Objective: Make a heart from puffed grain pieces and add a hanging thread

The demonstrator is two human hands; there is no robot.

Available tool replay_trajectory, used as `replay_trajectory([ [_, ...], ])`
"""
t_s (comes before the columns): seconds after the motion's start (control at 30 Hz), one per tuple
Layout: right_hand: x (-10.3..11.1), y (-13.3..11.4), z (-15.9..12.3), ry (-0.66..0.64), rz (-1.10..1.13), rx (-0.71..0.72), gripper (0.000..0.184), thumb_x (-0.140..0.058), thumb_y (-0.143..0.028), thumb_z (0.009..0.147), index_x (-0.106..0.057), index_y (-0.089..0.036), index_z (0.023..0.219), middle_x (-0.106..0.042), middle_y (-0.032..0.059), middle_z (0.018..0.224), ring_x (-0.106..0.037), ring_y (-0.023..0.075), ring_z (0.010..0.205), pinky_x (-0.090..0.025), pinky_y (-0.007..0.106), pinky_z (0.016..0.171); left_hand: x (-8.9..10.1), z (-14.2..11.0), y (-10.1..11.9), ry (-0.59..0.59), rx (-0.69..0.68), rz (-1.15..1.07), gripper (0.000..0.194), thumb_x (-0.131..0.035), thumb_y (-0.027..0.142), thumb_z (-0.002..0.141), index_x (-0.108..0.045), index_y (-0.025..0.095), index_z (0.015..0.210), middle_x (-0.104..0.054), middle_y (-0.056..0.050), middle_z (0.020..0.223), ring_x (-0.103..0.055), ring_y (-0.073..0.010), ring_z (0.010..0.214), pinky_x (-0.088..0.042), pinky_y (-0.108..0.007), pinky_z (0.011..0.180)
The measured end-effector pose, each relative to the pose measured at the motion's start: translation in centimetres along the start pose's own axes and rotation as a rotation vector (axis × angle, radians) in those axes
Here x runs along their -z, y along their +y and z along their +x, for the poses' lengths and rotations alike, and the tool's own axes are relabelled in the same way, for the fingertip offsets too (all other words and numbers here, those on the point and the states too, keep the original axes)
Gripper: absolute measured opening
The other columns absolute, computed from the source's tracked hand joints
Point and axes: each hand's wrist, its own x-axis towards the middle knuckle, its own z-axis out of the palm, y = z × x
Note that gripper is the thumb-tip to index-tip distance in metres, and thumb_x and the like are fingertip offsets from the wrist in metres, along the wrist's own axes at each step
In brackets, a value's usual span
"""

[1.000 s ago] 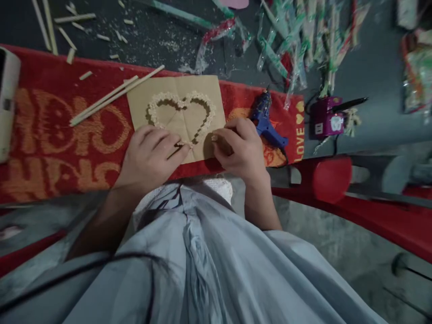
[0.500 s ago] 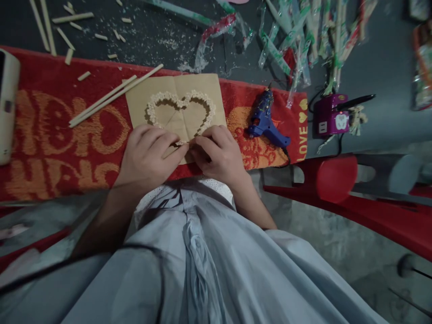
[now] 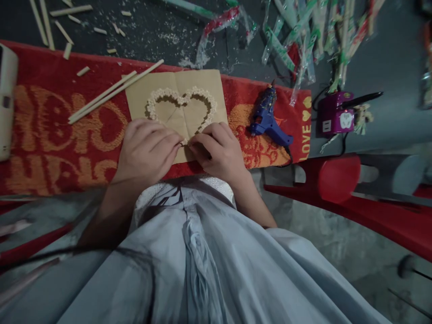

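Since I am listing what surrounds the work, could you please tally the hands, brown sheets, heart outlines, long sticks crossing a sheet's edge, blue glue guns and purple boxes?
Hands: 2 (left hand, right hand)
Brown sheet: 1
Heart outline: 1
Long sticks: 2
Blue glue gun: 1
Purple box: 1
Total: 8

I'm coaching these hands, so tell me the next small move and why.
Probably a light squeeze at the bottom tip of the heart outline: the left hand and right hand have their fingertips close on either side of that tip, while the blue glue gun lies out of both hands on the red towel.
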Motion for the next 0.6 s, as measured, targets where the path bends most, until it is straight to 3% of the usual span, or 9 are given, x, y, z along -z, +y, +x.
replay_trajectory([
  [0.17, -0.06, 0.02, 0.08, 0.028, -0.006, 0.011, 0.018, -0.051, -0.023, 0.11, -0.069, -0.021, 0.106, -0.06, 0.0062, 0.098, -0.055, 0.0205, 0.092, -0.05, 0.038, 0.082, -0.03, 0.12, 0.03, 0.036, -0.013, -0.023, 0.016, -0.062, 0.017, 0.102, -0.064, 0.027, 0.115, -0.078, -0.001, 0.102, -0.067, -0.0236, 0.102, -0.054, -0.046, 0.098],
  [0.6, 0.03, 0.1, 0.19, -0.038, 0.054, -0.042, 0.02, -0.05, -0.025, 0.11, -0.07, -0.022, 0.109, -0.061, 0.0068, 0.1, -0.056, 0.0214, 0.095, -0.047, 0.039, 0.084, -0.15, -0.48, -0.01, -0.116, 0.141, -0.104, 0.029, -0.056, 0.024, 0.104, -0.069, 0.037, 0.126, -0.079, -0.003, 0.114, -0.069, -0.0297, 0.113, -0.049, -0.056, 0.107],
])
